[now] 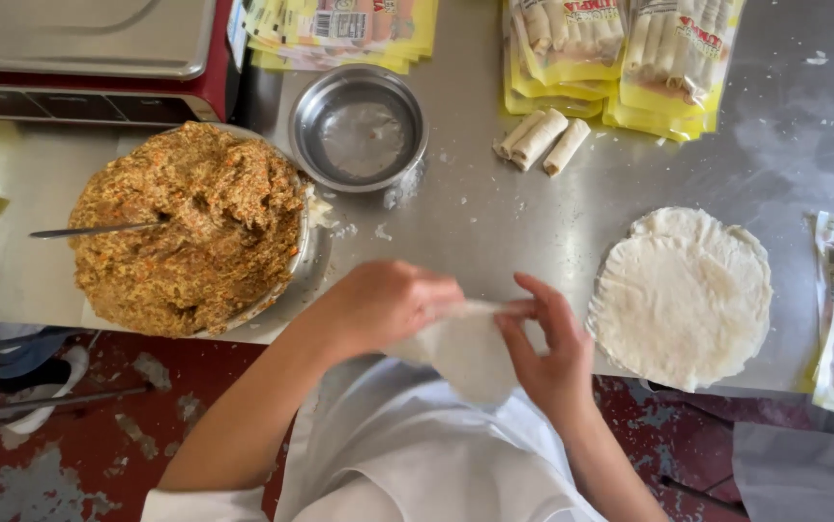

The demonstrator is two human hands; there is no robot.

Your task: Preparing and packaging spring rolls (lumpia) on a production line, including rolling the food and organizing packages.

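Here, 1 thin white wrapper (pixel 465 353) is pinched between the left hand (pixel 388 304) and right hand (pixel 547 353), near the wrapper stack (pixel 683 295) and filling bowl (pixel 303 253).

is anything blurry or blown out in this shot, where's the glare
Head view: both hands, left and right, and the thin wrapper between them are motion-blurred; the filling bowl and wrapper stack are sharper. Soft glare washes the steel table at upper right and the small empty bowl; no hard shadows.
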